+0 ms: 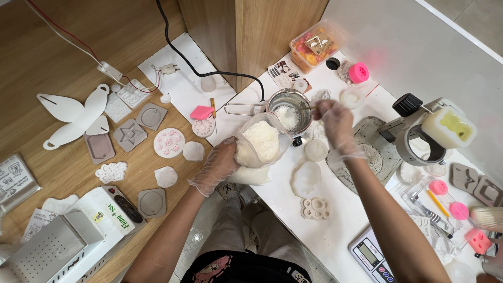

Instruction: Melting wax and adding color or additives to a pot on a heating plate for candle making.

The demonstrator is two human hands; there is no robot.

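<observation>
Head view looks down on two hands in thin clear gloves over a white desk [335, 230]. To the left of the small metal pot [290, 107] sits a clear bag of white flakes [259, 144]. The left hand [217, 165] is closed around the bag's side and holds it up with its mouth open toward the pot. The pot already has some white flakes in it, and its long handle points left. Just right of the pot, the right hand [335, 120] is pinched shut on a thin stick or spoon [310, 108] whose tip reaches over the pot's rim. I cannot tell which kind of tool it is.

To do this well, I think the bag should stay close to the pot so no flakes fall on the desk. Small scoops look safer than big ones. The pot is light, so a bump on its handle could tip it. White molds [315, 208] lie below the pot, well clear.
</observation>
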